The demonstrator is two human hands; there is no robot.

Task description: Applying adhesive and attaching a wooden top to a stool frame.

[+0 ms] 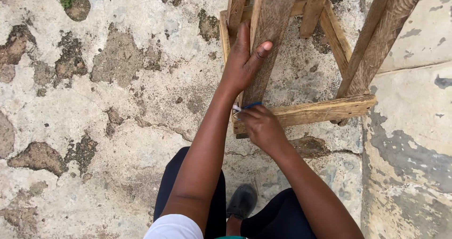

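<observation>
- Your left hand (242, 62) fingers lie flat, pressing the weathered grey wooden plank (270, 36).
- Your right hand (261, 126) fingers pinch a thin blue-and-white pen (245, 107) at the plank's near end, over the pale wooden frame rail (325, 111).

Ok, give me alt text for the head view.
A left hand steadies a plank on a wooden frame while the right hand holds a blue pen at its lower end. Cracked concrete lies below.

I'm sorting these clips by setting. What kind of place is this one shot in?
Probably an outdoor yard or an informal woodworking spot: cracked, patchy concrete ground and a rough wooden frame, with the left hand steadying a plank while the right hand marks it.
</observation>
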